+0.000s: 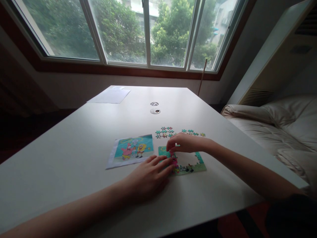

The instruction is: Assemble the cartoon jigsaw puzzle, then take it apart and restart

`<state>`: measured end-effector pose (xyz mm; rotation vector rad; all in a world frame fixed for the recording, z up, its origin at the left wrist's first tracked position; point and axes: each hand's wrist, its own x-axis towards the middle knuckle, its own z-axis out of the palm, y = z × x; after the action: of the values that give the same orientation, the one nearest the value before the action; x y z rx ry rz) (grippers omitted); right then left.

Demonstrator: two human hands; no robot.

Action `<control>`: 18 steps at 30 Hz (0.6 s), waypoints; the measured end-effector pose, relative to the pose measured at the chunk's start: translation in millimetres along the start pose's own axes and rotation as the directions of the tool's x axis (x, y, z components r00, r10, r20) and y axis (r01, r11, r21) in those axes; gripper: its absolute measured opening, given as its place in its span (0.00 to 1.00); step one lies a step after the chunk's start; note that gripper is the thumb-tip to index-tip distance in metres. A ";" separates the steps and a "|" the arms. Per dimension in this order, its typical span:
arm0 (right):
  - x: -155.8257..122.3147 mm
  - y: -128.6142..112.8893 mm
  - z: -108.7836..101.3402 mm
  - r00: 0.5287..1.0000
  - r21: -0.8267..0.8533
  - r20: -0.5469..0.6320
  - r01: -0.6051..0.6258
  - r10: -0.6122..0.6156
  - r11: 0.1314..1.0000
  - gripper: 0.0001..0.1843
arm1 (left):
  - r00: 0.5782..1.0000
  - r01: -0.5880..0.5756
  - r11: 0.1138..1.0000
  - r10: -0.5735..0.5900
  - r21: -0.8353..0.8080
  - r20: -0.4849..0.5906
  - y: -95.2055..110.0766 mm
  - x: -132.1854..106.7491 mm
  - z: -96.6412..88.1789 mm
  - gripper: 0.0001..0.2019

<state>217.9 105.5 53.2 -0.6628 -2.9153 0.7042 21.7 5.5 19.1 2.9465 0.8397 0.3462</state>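
left hand (151, 173): touching puzzle (187, 168) toward near edge of surface (74, 158), fingers apart
right hand (184, 142): bending above; i can't tell grip

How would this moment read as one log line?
left hand: on unfinished puzzle; right hand: over puzzle, grip unclear; loose pieces: beyond puzzle; picture sheet: left of puzzle
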 end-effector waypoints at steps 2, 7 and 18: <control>-0.7 -0.4 2.5 1.000 0.002 -0.027 0.000 0.000 1.000 0.08 | 1.000 -0.001 1.000 0.001 0.003 0.004 0.1 -0.1 0.2 0.20; -5.5 4.9 8.9 0.991 -0.009 -0.124 -0.045 0.044 0.999 0.08 | 1.000 0.002 1.000 -0.002 0.010 0.019 0.0 -0.3 0.1 0.20; -22.4 20.5 14.9 0.957 0.023 -0.254 -0.137 0.139 0.990 0.15 | 1.000 -0.003 1.000 0.002 0.023 0.028 -0.9 -0.6 0.7 0.21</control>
<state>243.7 106.1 31.4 -0.8920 -2.6504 0.5887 20.9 5.9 18.3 2.9662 0.8429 0.2971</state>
